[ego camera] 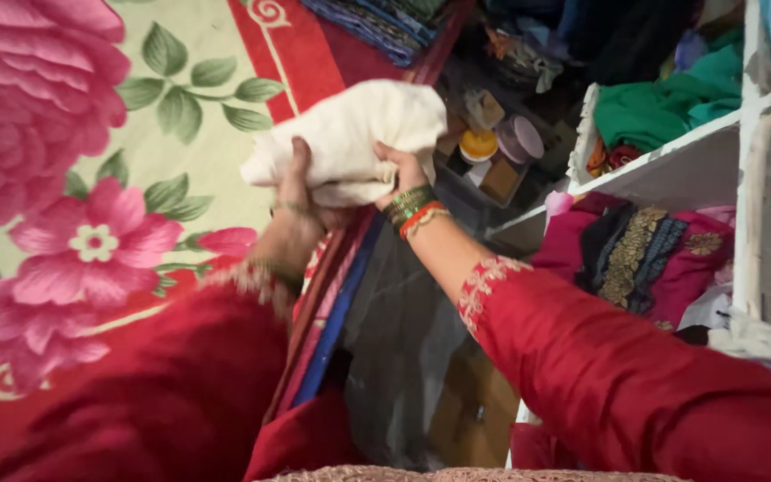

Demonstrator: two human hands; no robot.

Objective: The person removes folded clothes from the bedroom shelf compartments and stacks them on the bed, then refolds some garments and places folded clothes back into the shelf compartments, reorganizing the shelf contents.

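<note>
at the far left a floral bedspread fills the view, cream with big pink roses, green leaves and a red border. just right of it the left hand is raised, fingers curled up over the near edge of a folded cream cloth. the cloth sits above and between both hands, bunched into a thick bundle, held in the air over the edge of the bedspread. the right hand grips the cloth's underside from the right, fingers closed into the fabric, with green and orange bangles on the wrist and a red embroidered sleeve running down to the lower right.

behind the cloth, farther right, a small open box holds little jars and tins, one with a yellow lid and one with a pale mauve lid. at the top a stack of folded blue fabrics lies by the bedspread's edge.

at the right stands a white shelf unit. its upper compartment holds crumpled green clothing; the compartment below holds a magenta garment with gold embroidery.
</note>
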